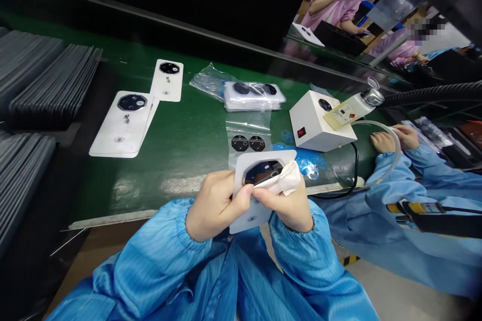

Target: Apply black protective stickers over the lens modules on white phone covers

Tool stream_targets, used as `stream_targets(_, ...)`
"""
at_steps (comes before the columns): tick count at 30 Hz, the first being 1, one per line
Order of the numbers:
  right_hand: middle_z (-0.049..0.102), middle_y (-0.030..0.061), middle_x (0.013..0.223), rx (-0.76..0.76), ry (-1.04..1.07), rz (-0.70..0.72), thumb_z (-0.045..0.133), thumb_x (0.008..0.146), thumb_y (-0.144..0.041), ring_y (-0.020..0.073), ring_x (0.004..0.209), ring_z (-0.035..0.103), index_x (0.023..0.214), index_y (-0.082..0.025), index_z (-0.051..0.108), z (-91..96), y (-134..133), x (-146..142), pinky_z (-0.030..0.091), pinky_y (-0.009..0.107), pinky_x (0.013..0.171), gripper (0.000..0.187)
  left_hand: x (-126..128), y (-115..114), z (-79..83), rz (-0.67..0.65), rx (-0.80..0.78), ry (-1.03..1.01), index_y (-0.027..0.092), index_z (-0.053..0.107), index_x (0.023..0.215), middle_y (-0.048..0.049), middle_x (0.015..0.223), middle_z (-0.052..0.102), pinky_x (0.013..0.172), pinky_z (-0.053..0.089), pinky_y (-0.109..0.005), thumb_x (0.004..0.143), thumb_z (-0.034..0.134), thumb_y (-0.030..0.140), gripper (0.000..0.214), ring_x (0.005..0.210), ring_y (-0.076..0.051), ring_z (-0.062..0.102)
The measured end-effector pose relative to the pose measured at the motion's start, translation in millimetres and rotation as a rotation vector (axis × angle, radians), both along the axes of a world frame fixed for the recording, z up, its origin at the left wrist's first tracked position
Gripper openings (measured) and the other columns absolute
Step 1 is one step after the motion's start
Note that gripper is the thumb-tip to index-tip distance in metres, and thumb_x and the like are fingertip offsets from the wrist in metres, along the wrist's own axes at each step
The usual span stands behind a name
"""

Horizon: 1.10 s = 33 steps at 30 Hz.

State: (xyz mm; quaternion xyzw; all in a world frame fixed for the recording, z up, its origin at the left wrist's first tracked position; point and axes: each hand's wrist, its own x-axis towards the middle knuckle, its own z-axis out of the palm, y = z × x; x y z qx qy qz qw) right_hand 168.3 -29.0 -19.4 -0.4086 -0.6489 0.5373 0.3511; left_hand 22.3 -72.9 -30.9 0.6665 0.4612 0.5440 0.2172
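My left hand [214,205] grips the left edge of a white phone back cover [250,220], its thumb lying on the front. The cover is tilted up above the table's near edge, and a dark octagonal camera window [259,171] fills its upper part. A folded white cloth [290,178] is pinched in my right hand [291,208], lying across the window's lower right edge. Both thumbs nearly meet below the window; the fingers behind the cover are hidden. Just beyond, a clear bag [248,123] lies with two black octagonal camera pieces [240,143] at its near end.
White printed covers [120,130] lie at left, near stacked dark trays [52,80]. Bagged covers [254,96] sit behind my hands. Right are blue film pieces [311,163], a white box [320,123] with a bottle [352,108] on top, a tube [397,150] and a co-worker's hands [395,139].
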Motion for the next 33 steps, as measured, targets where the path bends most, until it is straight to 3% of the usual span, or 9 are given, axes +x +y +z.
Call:
stream_targets(6, 0.066, -0.0015, 0.061, 0.034, 0.023, -0.027, 0.073, 0.059, -0.023, 0.0147, 0.056, 0.060, 0.064, -0.020, 0.065, 6.7, -7, -1, 0.050, 0.024, 0.051, 0.009, 5, -2, -2.4, -0.008, 0.061, 0.003, 0.018, 0.052, 0.060, 0.0021, 0.052, 0.052, 0.048, 0.036, -0.022, 0.080, 0.043, 0.015, 0.022, 0.047, -0.011, 0.046)
stream_targets(11, 0.056, -0.0023, 0.049, 0.050, -0.009, -0.010, 0.074, 0.061, -0.029, 0.0132, 0.047, 0.052, 0.053, -0.021, 0.060, 6.6, -10, 4, 0.046, 0.026, 0.045, 0.017, 4, -5, -1.2, -0.058, 0.044, -0.005, 0.016, 0.060, 0.070, -0.0033, 0.065, 0.066, 0.055, 0.041, -0.022, 0.080, 0.044, 0.014, 0.020, 0.056, -0.013, 0.055)
stream_targets(14, 0.054, -0.0023, 0.047, 0.068, -0.015, -0.005, 0.074, 0.063, -0.031, 0.0135, 0.046, 0.051, 0.052, -0.022, 0.060, 5.8, -11, 7, 0.046, 0.027, 0.045, 0.020, 5, -5, -0.7, -0.083, 0.013, -0.029, 0.016, 0.060, 0.069, -0.0033, 0.065, 0.066, 0.055, 0.041, -0.023, 0.080, 0.043, 0.015, 0.021, 0.056, -0.013, 0.055)
stream_targets(17, 0.063, -0.0007, 0.059, 0.057, 0.001, 0.027, 0.073, 0.065, -0.030, 0.0153, 0.054, 0.057, 0.063, -0.022, 0.066, 6.0, -11, 9, 0.049, 0.027, 0.050, 0.011, 6, -5, 0.6, -0.087, -0.062, -0.063, 0.017, 0.055, 0.061, 0.0004, 0.056, 0.056, 0.051, 0.036, -0.022, 0.080, 0.044, 0.017, 0.022, 0.051, -0.011, 0.049)
stream_targets(24, 0.068, 0.0020, 0.074, -0.136, 0.083, 0.068, 0.071, 0.070, -0.035, 0.0181, 0.070, 0.064, 0.084, -0.021, 0.067, 7.8, -8, 11, 0.054, 0.029, 0.062, 0.021, 2, -8, 1.6, -0.125, -0.332, -0.231, 0.017, 0.043, 0.056, 0.0056, 0.049, 0.041, 0.046, 0.029, -0.021, 0.084, 0.044, 0.022, 0.028, 0.044, -0.007, 0.038)
stream_targets(29, 0.069, 0.0025, 0.091, -0.370, 0.227, 0.111, 0.069, 0.070, -0.040, 0.0232, 0.089, 0.066, 0.099, -0.025, 0.065, 12.2, -11, 12, 0.055, 0.036, 0.080, 0.033, 4, -13, 4.8, -0.155, -0.513, -0.446, 0.017, 0.047, 0.062, 0.0034, 0.052, 0.045, 0.042, 0.030, -0.021, 0.087, 0.044, 0.035, 0.030, 0.046, -0.009, 0.040)
stream_targets(33, 0.069, 0.0038, 0.098, -0.495, 0.321, 0.143, 0.069, 0.069, -0.036, 0.0240, 0.089, 0.066, 0.105, -0.024, 0.061, 15.6, -12, 11, 0.054, 0.040, 0.081, 0.039, 7, -14, 11.9, -0.206, -0.643, -0.616, 0.017, 0.052, 0.071, 0.0008, 0.055, 0.051, 0.039, 0.034, -0.021, 0.086, 0.044, 0.042, 0.031, 0.045, -0.011, 0.046)
